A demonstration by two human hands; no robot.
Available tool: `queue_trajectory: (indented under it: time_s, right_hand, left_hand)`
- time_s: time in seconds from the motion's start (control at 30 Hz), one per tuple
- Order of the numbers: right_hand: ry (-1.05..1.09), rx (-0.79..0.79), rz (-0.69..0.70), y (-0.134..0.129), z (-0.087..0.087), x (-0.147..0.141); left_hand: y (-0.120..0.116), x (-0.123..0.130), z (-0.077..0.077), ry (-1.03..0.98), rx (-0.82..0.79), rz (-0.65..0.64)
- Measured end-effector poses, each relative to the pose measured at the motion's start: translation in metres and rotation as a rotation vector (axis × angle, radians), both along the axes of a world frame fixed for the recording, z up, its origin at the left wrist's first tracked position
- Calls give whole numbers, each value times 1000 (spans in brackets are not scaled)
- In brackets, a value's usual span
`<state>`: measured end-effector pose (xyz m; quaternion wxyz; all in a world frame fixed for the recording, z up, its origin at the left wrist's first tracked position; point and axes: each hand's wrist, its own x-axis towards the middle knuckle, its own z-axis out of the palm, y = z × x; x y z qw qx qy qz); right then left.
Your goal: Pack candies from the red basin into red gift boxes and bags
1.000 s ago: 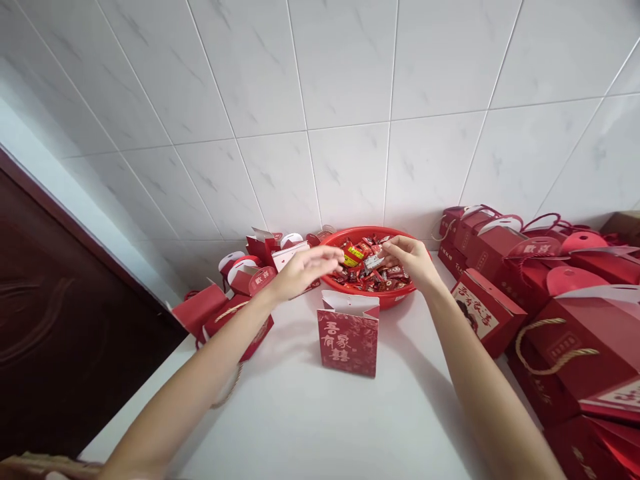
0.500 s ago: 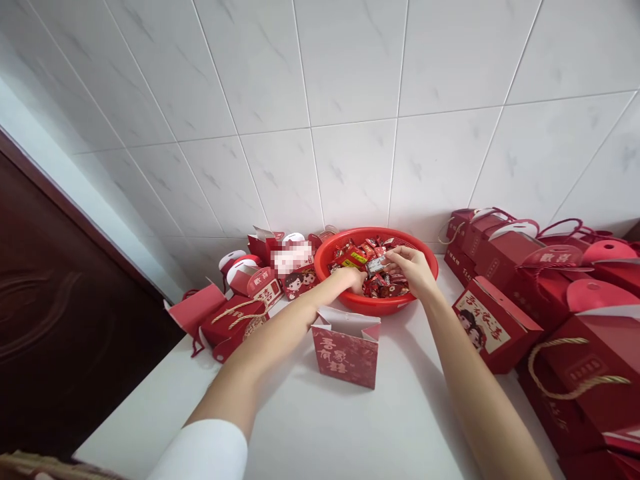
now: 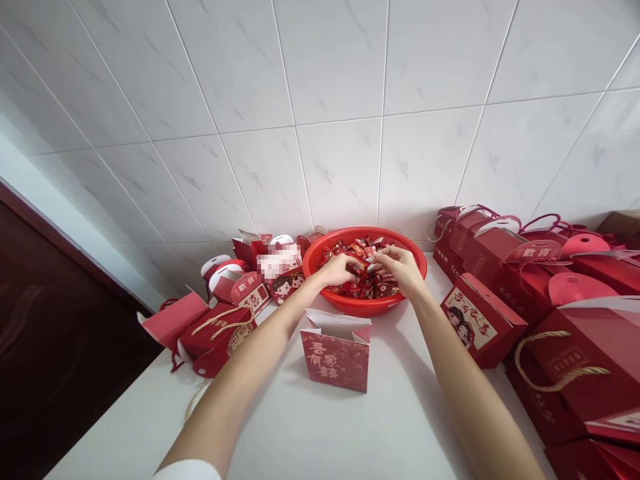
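A red plastic basket (image 3: 365, 307) of wrapped candies (image 3: 369, 291) stands against the wall, and both hands are over it. My left hand (image 3: 340, 269) is closed, with a red-wrapped candy at its fingertips. Close by, my right hand (image 3: 401, 268) pinches a pale silvery wrapped candy between thumb and fingers; the fingers partly cover it. In front of the basket a small red paper gift box (image 3: 336, 360) with pale characters stands upright, its top open.
At the left lie several red gift boxes (image 3: 215, 333) with rope handles. More red gift boxes (image 3: 565, 360) are stacked along the right side. The white table (image 3: 320, 433) meets a tiled wall (image 3: 335, 167), and a dark door (image 3: 60, 347) is at the left.
My left hand has risen from among the candies and come closer into view. My right hand stays over the basket with the silvery candy. The view has shifted slightly right.
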<state>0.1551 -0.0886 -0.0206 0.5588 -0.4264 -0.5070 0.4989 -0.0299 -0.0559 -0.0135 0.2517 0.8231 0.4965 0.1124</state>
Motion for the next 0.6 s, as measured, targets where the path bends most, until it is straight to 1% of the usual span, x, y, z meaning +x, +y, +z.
queue_trajectory:
  time_s: [0.07,0.13,0.17,0.23,0.3,0.37,0.43,0.5,0.6]
  right_hand:
    - [-13,4,-38,2,-2,0]
    - [-48,9,-38,4,-3,0]
    - [-72,9,-18,3,-4,-1]
    - [-115,-4,56,2,-4,-1]
    - [-136,-31,152,-1,-3,-3]
    - [-130,-65,248,-4,-2,-4]
    - [-104,-98,313,-6,-1,-5]
    - [-74,-126,331,-7,0,-5]
    - [-49,-135,267,-5,0,-5]
  left_hand:
    - [5,-2,-4,-289,27,53]
    - [8,-5,-7,-538,3,74]
    - [9,-6,-9,-636,-18,73]
    - [10,-7,-11,-770,-49,48]
    - [10,-8,-13,-831,-55,13]
    - [9,-8,-13,-844,-50,-11]
    - [8,-7,-12,-836,-53,-34]
    - [6,-7,-11,-829,-51,-53]
    - [4,-6,-8,-829,-36,-50]
